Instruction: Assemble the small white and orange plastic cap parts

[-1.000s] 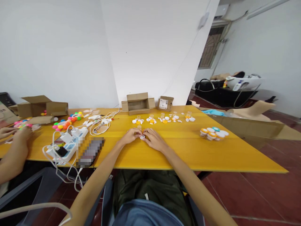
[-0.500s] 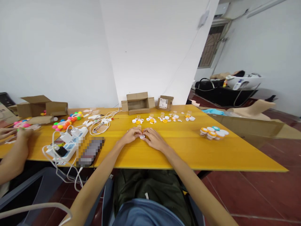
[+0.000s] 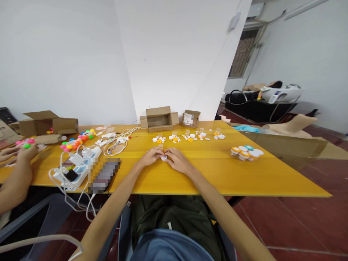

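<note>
Near the middle of the yellow table [image 3: 217, 174], my left hand [image 3: 151, 157] and my right hand [image 3: 178, 160] meet at a small white part [image 3: 164, 158]. The fingers of both hands are closed around it, and a bit of orange shows between them. Just behind the fingers stands a small clear cup [image 3: 161, 146]. Farther back lie groups of small white and orange parts [image 3: 190, 138] with clear cups among them. To the right sits a cluster of clear jars with white, orange and teal lids [image 3: 246, 153].
Behind the parts are an open cardboard box [image 3: 160, 121] and a smaller box [image 3: 190, 119]. On the left lie a power strip [image 3: 81, 170] with cables, a phone [image 3: 104, 175] and colourful balls [image 3: 78, 140]. Another person's hands [image 3: 25, 152] work at the far left.
My hands have hardly moved around the white part. At the far left, the other person's hand has risen slightly with the bright balls.
</note>
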Action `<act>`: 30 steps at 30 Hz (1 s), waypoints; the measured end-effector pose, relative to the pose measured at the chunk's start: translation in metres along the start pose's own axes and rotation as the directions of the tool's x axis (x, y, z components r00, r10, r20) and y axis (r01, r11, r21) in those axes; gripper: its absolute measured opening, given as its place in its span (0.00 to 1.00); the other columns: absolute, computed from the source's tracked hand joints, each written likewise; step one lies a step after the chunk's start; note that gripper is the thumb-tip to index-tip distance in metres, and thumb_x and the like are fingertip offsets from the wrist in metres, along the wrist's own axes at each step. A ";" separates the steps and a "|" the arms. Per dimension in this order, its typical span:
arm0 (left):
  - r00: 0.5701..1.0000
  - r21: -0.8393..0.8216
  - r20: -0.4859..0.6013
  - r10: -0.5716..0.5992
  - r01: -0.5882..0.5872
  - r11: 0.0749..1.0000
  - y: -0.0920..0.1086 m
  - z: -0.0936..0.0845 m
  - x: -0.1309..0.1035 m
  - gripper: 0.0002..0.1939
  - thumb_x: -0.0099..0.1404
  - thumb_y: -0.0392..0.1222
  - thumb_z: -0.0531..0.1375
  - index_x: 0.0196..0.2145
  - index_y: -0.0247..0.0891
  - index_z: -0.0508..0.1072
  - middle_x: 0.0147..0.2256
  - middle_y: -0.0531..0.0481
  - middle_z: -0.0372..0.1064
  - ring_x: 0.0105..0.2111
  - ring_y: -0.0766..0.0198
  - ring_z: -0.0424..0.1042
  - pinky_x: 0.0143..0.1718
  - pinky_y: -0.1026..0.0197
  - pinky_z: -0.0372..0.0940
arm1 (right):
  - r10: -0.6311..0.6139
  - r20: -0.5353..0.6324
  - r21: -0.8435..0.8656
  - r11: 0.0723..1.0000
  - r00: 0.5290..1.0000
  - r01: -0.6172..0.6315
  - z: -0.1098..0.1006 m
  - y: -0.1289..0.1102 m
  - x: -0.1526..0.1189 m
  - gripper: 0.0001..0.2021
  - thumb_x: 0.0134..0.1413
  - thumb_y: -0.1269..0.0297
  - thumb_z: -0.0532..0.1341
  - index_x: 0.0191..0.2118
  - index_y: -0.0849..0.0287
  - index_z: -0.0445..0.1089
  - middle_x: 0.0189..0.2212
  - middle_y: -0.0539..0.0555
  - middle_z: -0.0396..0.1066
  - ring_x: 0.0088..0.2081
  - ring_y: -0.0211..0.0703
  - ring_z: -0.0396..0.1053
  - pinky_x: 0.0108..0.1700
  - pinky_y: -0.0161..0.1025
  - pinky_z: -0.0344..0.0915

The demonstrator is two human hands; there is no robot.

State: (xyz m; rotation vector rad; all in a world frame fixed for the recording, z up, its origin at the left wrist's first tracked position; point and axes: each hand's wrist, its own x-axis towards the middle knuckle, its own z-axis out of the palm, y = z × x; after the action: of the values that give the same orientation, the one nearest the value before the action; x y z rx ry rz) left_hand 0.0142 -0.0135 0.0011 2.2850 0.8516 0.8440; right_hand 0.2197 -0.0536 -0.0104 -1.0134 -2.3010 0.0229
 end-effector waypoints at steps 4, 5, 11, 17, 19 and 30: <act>1.000 0.008 -0.001 0.013 -0.013 1.000 -0.001 0.000 0.000 0.09 0.67 0.44 0.62 0.35 0.41 0.83 0.38 0.47 0.75 0.43 0.58 0.70 0.53 0.54 0.63 | 0.005 -0.010 0.007 1.000 1.000 -0.005 0.001 0.000 0.000 0.09 0.66 0.60 0.58 0.45 0.53 0.74 0.46 0.58 0.71 0.49 0.49 0.68 0.53 0.48 0.67; 1.000 0.009 -0.001 0.016 -0.016 1.000 -0.001 0.001 0.000 0.09 0.67 0.43 0.62 0.35 0.41 0.83 0.38 0.46 0.75 0.44 0.58 0.70 0.53 0.54 0.63 | 0.008 -0.009 0.008 1.000 1.000 -0.008 0.001 0.000 0.000 0.09 0.66 0.60 0.58 0.46 0.53 0.74 0.46 0.58 0.71 0.49 0.49 0.68 0.53 0.48 0.67; 1.000 0.013 0.006 0.025 -0.025 1.000 0.000 0.000 0.000 0.09 0.68 0.44 0.61 0.36 0.42 0.83 0.38 0.46 0.75 0.44 0.57 0.70 0.54 0.53 0.63 | 0.014 0.006 0.014 1.000 1.000 -0.014 -0.003 -0.002 0.000 0.09 0.66 0.59 0.58 0.46 0.55 0.73 0.47 0.58 0.71 0.49 0.49 0.68 0.53 0.48 0.67; 0.999 0.009 0.008 0.040 -0.040 0.999 0.002 0.000 0.000 0.09 0.68 0.42 0.61 0.35 0.42 0.83 0.39 0.46 0.74 0.45 0.57 0.70 0.54 0.53 0.63 | 0.001 0.001 0.020 1.000 1.000 -0.001 -0.005 -0.003 0.000 0.08 0.66 0.60 0.58 0.44 0.54 0.73 0.46 0.57 0.71 0.48 0.48 0.68 0.52 0.47 0.67; 0.999 0.011 0.012 0.044 -0.044 0.999 0.002 0.000 0.000 0.09 0.68 0.42 0.61 0.35 0.41 0.83 0.39 0.46 0.74 0.45 0.57 0.70 0.54 0.53 0.63 | 0.001 0.004 0.019 1.000 1.000 -0.001 -0.005 -0.003 0.000 0.08 0.66 0.61 0.58 0.43 0.54 0.73 0.46 0.57 0.71 0.48 0.48 0.68 0.52 0.47 0.67; 0.999 0.060 0.017 0.036 -0.037 0.997 -0.002 0.000 -0.001 0.10 0.69 0.45 0.61 0.37 0.43 0.83 0.39 0.46 0.74 0.45 0.57 0.70 0.54 0.52 0.64 | -0.018 -0.015 0.051 0.999 1.000 0.019 -0.002 0.001 0.000 0.08 0.66 0.61 0.58 0.44 0.54 0.73 0.45 0.57 0.71 0.48 0.49 0.68 0.52 0.47 0.66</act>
State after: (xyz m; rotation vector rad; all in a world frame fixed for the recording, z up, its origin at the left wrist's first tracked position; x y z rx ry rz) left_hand 0.0134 -0.0128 -0.0004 2.3637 0.8413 0.8250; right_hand 0.2213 -0.0533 -0.0092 -0.9636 -2.2851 0.0660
